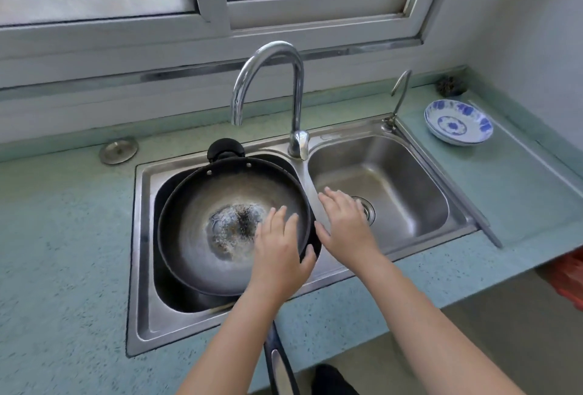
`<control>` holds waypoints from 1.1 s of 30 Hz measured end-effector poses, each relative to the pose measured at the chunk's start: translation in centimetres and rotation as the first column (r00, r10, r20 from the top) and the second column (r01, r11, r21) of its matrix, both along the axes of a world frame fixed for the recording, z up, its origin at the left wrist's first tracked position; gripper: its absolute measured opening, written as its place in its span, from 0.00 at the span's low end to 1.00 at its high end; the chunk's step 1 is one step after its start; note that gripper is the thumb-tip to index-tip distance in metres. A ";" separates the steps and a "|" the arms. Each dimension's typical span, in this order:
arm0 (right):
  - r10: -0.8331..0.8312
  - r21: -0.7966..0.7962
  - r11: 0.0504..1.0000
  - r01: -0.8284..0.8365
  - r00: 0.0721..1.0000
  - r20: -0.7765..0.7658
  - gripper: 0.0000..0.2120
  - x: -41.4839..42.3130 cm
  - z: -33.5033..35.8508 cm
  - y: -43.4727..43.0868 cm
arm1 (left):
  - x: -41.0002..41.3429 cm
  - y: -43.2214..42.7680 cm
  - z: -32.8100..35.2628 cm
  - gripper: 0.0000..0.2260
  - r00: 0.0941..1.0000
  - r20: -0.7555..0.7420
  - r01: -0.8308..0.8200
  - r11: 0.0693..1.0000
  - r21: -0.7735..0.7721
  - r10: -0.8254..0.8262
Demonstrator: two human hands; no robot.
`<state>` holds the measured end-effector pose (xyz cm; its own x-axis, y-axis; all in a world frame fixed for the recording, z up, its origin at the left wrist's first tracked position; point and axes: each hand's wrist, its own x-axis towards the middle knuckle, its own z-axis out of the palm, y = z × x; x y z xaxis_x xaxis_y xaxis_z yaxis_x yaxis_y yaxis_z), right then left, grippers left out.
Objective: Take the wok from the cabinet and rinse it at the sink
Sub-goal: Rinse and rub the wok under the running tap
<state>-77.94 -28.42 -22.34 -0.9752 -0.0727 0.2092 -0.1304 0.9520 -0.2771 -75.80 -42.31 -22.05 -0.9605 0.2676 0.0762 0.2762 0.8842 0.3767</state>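
Note:
A dark wok (202, 205) with a worn, speckled centre lies tilted in the left basin of the steel double sink (142, 236). Its small black helper handle (225, 148) points to the back, and its long handle (280, 363) runs toward me under my left forearm. My left hand (277, 259) holds the wok's near right rim, fingers laid inside and thumb outside. My right hand (344, 227) hovers with spread fingers over the divider and the right basin (410, 180), holding nothing. The curved tap (268, 56) arches over the left basin; I see no water running.
Two stacked blue-and-white dishes (459, 123) sit on the green counter at the right. A thin small tap (399, 94) stands at the right basin's back corner, with a dark scrubber (449, 85) behind it. A round metal cap (118, 150) lies left of the sink. A window spans the back wall.

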 end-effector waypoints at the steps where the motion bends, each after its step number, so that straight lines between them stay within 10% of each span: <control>1: 0.010 0.017 1.000 -0.010 1.000 -0.021 0.25 -0.9 0.0 0.3 | -0.7 0.2 0.0 0.26 1.000 -0.004 -0.009 1.000 -0.008 0.009; 33: 0.326 -0.124 0.928 -0.352 0.926 -0.189 0.27 -18.7 -3.9 3.8 | -12.4 5.2 -0.3 0.23 0.976 -0.077 -0.214 0.970 -0.115 0.206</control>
<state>-96.62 -24.67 -26.22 -0.8492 -0.3476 0.3974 -0.4934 0.7905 -0.3630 -88.17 -37.08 -22.32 -0.9903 0.0718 0.1189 0.0999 0.9631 0.2501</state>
